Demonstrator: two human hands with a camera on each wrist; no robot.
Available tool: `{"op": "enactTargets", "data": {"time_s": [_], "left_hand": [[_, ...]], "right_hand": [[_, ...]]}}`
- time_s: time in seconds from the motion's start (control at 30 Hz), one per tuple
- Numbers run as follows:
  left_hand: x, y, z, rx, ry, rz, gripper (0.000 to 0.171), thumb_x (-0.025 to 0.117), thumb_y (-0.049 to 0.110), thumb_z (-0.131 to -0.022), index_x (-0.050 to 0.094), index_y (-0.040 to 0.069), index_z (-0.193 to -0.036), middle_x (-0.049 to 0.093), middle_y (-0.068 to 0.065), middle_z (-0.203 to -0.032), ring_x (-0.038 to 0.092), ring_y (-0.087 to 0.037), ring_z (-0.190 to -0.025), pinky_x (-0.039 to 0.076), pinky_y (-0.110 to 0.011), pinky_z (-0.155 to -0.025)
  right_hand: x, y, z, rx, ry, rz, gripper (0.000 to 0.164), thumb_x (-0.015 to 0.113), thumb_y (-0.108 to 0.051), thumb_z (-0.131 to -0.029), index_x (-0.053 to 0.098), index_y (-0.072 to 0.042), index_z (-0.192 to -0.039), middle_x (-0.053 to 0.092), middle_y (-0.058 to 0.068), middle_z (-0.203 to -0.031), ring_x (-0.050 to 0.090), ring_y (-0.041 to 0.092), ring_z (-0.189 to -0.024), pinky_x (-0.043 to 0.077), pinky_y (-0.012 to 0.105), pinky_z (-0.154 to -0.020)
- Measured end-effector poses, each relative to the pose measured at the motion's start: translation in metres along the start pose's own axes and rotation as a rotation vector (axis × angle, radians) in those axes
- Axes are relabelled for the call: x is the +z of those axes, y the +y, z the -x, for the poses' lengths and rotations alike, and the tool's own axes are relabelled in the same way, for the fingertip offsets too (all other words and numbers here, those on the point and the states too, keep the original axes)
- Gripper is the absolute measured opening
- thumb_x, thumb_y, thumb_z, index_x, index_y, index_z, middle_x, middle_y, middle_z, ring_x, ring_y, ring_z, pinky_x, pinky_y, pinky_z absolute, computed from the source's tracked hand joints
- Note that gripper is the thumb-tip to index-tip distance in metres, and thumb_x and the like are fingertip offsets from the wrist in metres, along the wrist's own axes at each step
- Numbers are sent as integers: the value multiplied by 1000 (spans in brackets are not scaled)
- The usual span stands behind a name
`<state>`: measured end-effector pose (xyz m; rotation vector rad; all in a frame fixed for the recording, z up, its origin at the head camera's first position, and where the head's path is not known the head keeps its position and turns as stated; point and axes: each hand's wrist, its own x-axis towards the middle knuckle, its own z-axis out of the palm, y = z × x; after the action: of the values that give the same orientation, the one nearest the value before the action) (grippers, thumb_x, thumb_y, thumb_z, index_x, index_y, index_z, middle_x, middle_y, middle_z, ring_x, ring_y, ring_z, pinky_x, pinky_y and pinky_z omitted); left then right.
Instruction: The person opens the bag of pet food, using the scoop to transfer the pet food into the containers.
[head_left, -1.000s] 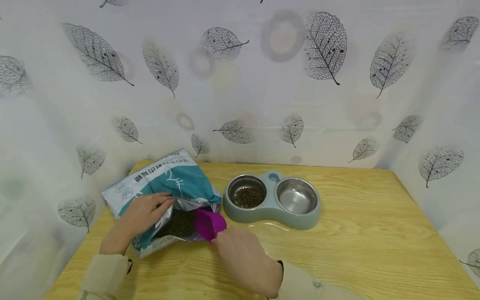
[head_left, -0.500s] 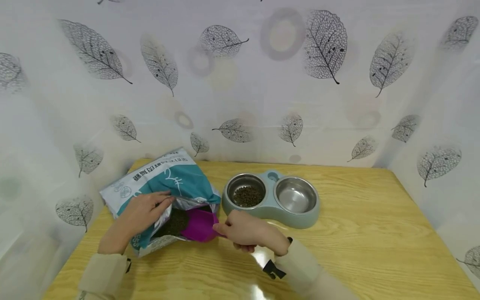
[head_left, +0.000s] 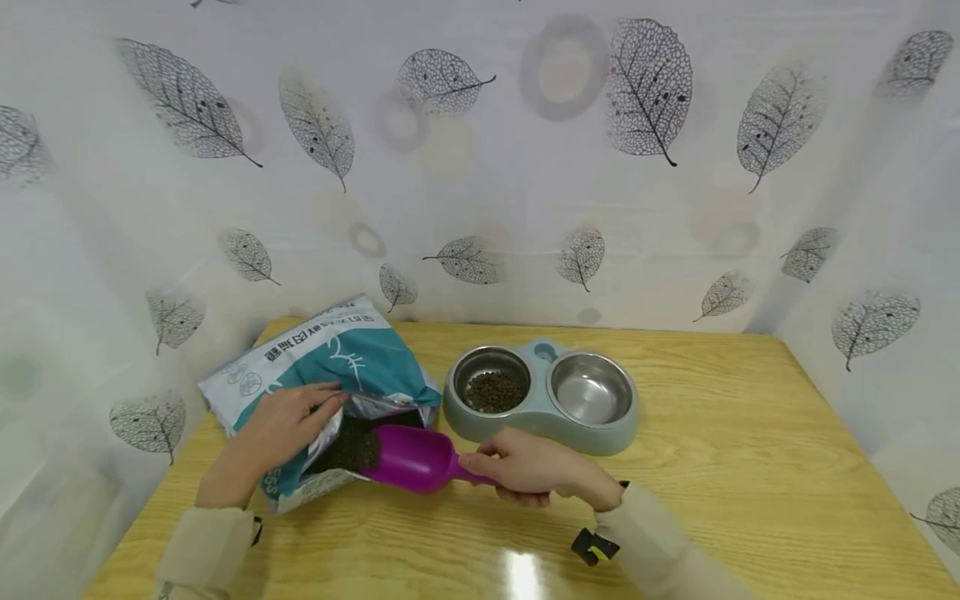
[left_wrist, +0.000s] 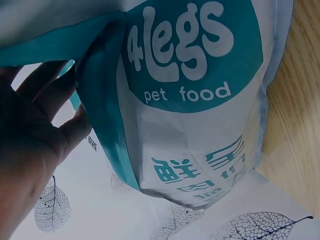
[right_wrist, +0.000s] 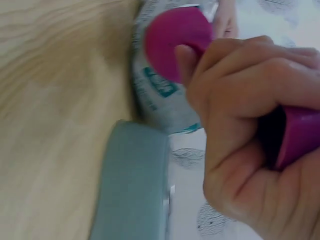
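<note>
In the head view, a teal and white pet food bag (head_left: 375,354) lies at the left with its mouth gaping. My left hand (head_left: 288,427) holds the upper lip of that mouth; the left wrist view has the fingers bent round the bag's folded edge. Dark brown kibble (head_left: 348,446) fills the opening. My right hand (head_left: 534,462) grips the handle of a purple scoop (head_left: 416,460). The scoop's front end is in the bag's mouth, with kibble at its tip, while its back part sticks out to the right.
Right of the bag stands a blue-grey double feeder (head_left: 540,423) on the wooden table (head_left: 720,467). Its left steel bowl (head_left: 468,367) holds some kibble; its right steel bowl (head_left: 592,392) shows a bare bottom. A leaf-patterned curtain (head_left: 495,183) surrounds the table.
My right hand has drawn the scoop to the right, partly out of the bag, and its inner hollow now shows. My left hand has stayed on the bag.
</note>
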<state>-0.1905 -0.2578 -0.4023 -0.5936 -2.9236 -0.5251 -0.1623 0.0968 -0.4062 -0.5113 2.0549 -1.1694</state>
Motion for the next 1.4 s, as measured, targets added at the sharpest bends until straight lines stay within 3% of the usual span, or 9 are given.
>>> {"op": "enactTargets", "data": {"time_s": [0.33,0.47,0.77,1.07,1.2,1.4], "left_hand": [[2,0,1,-15,-9,10,41,53,31,-107,72,1,-127,71,-20,-128,67,-45,-117,53,-61,-98],[2,0,2,-25,-8,11,41,53,31,-107,72,0,-126,71,-20,-128,67,-45,-117,53,-61,-98],[2,0,3,-18,3,9,40,53,30,-107,72,1,-126,72,-20,-127,68,-44,-116,54,-61,-97],[1,1,1,-11,6,6,39,54,30,-107,73,1,-125,72,-19,-127,68,-44,-115,54,-61,-96],[1,1,0,-13,2,3,39,54,30,-107,73,2,-125,72,-19,-127,68,-44,-115,54,-61,-96],[1,0,0,-16,-4,2,41,53,31,-107,72,1,-126,72,-20,-127,69,-44,-114,54,-61,-95]], "right_hand": [[-5,30,9,-82,17,43,51,54,-47,-105,65,0,-88,46,-6,-49,33,4,-30,28,22,-29],[-8,38,11,-116,-6,-10,50,53,-42,-106,64,4,-93,46,-6,-51,33,2,-31,28,21,-30],[-16,43,17,-151,-19,-100,52,50,-41,-108,63,9,-99,48,-4,-56,36,3,-35,31,20,-32],[-31,46,23,-201,-13,-122,53,45,-38,-111,60,12,-101,48,-6,-57,37,3,-36,33,20,-33],[-44,44,30,-231,51,-33,43,47,-34,-110,63,4,-97,47,-7,-54,35,1,-35,31,20,-31],[-73,33,50,-186,270,238,29,59,-37,-105,68,-12,-91,43,-9,-51,35,0,-35,32,21,-34]]}}
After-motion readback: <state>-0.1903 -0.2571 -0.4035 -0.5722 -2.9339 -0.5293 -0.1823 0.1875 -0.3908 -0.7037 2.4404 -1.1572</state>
